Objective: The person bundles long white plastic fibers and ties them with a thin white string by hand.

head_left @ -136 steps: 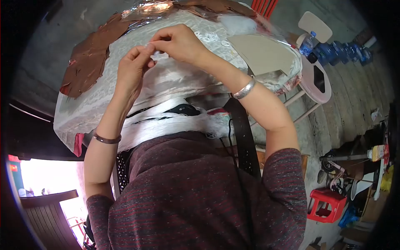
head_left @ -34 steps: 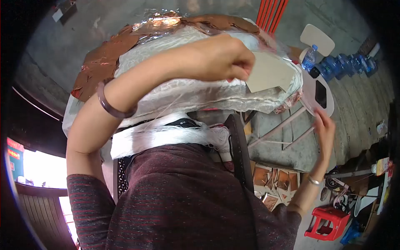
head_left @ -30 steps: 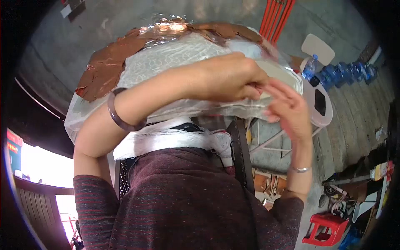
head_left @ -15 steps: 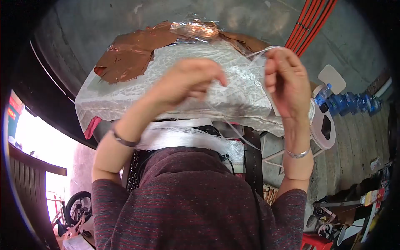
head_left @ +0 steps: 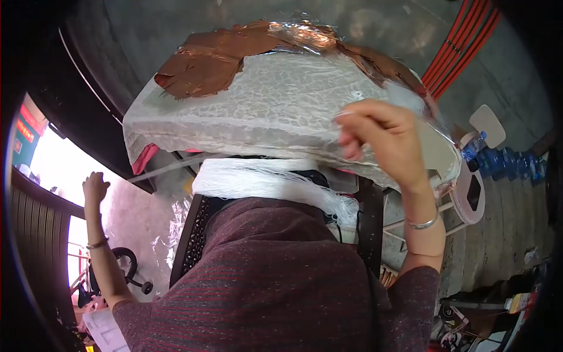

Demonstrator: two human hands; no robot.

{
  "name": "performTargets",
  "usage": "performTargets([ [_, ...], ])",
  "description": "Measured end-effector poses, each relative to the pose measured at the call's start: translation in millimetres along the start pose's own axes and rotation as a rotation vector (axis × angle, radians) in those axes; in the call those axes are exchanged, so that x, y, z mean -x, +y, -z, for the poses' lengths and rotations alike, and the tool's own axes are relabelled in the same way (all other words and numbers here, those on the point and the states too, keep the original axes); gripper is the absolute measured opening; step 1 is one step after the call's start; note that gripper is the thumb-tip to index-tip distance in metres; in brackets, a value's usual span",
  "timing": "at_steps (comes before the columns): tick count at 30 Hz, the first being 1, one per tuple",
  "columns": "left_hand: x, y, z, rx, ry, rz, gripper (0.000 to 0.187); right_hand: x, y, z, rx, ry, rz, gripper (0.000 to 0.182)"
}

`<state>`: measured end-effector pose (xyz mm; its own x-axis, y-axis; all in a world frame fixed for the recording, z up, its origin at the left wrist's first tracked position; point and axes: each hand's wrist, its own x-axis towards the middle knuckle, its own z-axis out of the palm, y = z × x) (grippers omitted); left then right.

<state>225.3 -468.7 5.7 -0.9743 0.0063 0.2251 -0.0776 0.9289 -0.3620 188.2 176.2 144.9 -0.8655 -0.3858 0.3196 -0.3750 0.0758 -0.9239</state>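
My left hand (head_left: 95, 188) is stretched far out to the left, its fingers closed; what they hold, if anything, cannot be made out. A pale, blurred streak (head_left: 167, 169) slants from near this hand toward the front edge of the table. Over the right half of the table, my right hand (head_left: 384, 141) is closed in a pinch, with a bit of white cord (head_left: 338, 115) at the fingertips. A thick bundle of white strands (head_left: 252, 179) lies across my lap. Small white pieces (head_left: 356, 94) sit on the table beyond the right hand, partly hidden.
A whitish wrinkled sheet (head_left: 281, 94) covers the table. Brown sheets (head_left: 199, 67) and shiny foil (head_left: 305, 35) lie along its far edge. To the right stand a white stool with a phone (head_left: 473, 190) and large blue bottles (head_left: 507, 163). Red pipes (head_left: 457, 47) rise at the back right.
My left hand has swung from above the table out to the far left. My right hand has come lower and nearer. The dangling white cord between them no longer shows there.
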Motion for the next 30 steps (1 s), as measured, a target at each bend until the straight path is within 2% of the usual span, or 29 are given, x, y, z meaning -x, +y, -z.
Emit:
performTargets([
  [1, 6.2, 37.7, 32.3, -0.302, 0.097, 0.086, 0.032, -4.4, 1.8, -12.7, 0.007, -0.069, -0.039, 0.012],
  [2, -17.2, 93.3, 91.6, 0.493, 0.074, 0.179, 0.047, -10.4, 3.8, -25.3, 0.006, -0.074, -0.039, 0.012],
  [3, -34.1, 121.3, 95.7, 0.968, 0.172, 0.071, 0.051, -16.5, 7.5, -38.8, 0.035, -0.199, -0.013, 0.011],
  [4, -42.2, 158.4, 118.6, 1.306, 0.118, 0.027, 0.051, -21.5, 12.1, -50.9, 0.065, -0.329, 0.014, 0.009],
  [5, -46.3, 197.8, 145.3, 1.455, 0.071, -0.169, 0.057, -25.1, 18.3, -61.6, 0.064, -0.345, 0.016, 0.009],
  [6, -51.0, 240.1, 161.5, 1.597, 0.030, -0.367, 0.068, -29.0, 25.4, -71.1, 0.191, -0.329, 0.308, 0.008],
  [7, -56.2, 274.2, 170.1, 1.693, -0.047, -0.441, 0.075, -31.7, 31.1, -76.8, 0.314, -0.299, 0.600, 0.006],
  [9, -63.8, 331.9, 182.3, 2.114, -0.367, -0.518, 0.073, -30.4, 35.0, -75.0, 0.399, -0.225, 0.676, 0.006],
  [10, -71.8, 347.0, 187.2, 2.232, -0.571, -0.687, 0.068, -27.4, 35.0, -67.4, 0.630, -0.094, 0.658, 0.006],
  [11, -74.6, 352.2, 191.4, 2.151, -0.627, -0.542, 0.053, -23.4, 34.9, -58.4, 0.862, 0.041, 0.629, 0.006],
  [12, -75.3, 350.7, 199.4, 1.989, -0.597, -0.505, 0.043, -19.1, 34.0, -49.3, 0.875, 0.049, 0.618, 0.006],
  [13, -75.1, 348.8, 210.1, 1.828, -0.565, -0.465, 0.034, -13.9, 32.5, -40.1, 0.648, -0.075, 0.288, 0.007],
  [14, -78.5, 353.0, 207.8, 1.833, -0.576, -0.469, 0.034, -8.5, 31.3, -33.4, 0.404, -0.193, -0.038, 0.009],
  [15, -81.7, 357.6, 203.4, 1.825, -0.498, -0.487, 0.027, -3.6, 30.7, -31.1, 0.145, -0.309, -0.362, 0.011],
  [16, -80.7, 362.3, 198.1, 1.812, -0.424, -0.499, 0.021, 0.6, 29.3, -33.1, -0.021, -0.333, -0.475, 0.013],
  [17, -72.1, 375.2, 195.0, 1.814, -0.435, -0.488, 0.021, 2.2, 36.2, -35.9, -0.030, -0.338, -0.485, 0.013],
  [19, -56.6, 405.6, 193.3, 1.833, -0.324, -0.497, 0.025, -2.0, 53.5, -38.9, -0.483, -0.022, -0.300, 0.014],
  [20, -58.9, 403.8, 190.6, 1.667, -0.304, -0.625, 0.024, -7.4, 55.2, -36.0, -0.307, 0.134, -0.184, 0.015],
  [21, -62.4, 397.2, 190.2, 1.665, -0.299, -0.630, 0.024, -5.4, 59.5, -32.7, -0.304, 0.136, -0.178, 0.015],
  [23, -72.2, 381.5, 198.0, 1.562, 0.078, -0.620, 0.022, 3.1, 67.9, -23.0, 0.149, 0.126, -0.140, 0.014],
  [24, -76.5, 376.4, 206.7, 1.513, 0.007, -0.517, 0.019, 7.3, 64.9, -20.6, 0.079, -0.088, -0.223, 0.014],
  [25, -73.7, 381.6, 203.5, 1.509, -0.007, -0.513, 0.019, 11.3, 59.6, -24.4, 0.067, -0.087, -0.230, 0.014],
  [27, -72.5, 404.5, 192.9, 1.834, -0.215, -0.620, 0.015, 13.6, 49.0, -31.3, -0.234, -0.133, -0.286, 0.014],
  [28, -62.9, 419.1, 185.5, 1.748, -0.154, -0.611, 0.012, 10.3, 49.8, -29.0, -0.244, 0.024, -0.276, 0.013],
  [29, -55.2, 420.2, 195.1, 1.648, -0.215, -0.703, 0.013, 8.3, 58.8, -25.0, -0.242, 0.032, -0.273, 0.013],
  [30, -55.5, 417.9, 198.4, 1.682, -0.208, -0.715, 0.013, 7.1, 74.1, -19.5, -0.031, 0.117, -0.170, 0.012],
])
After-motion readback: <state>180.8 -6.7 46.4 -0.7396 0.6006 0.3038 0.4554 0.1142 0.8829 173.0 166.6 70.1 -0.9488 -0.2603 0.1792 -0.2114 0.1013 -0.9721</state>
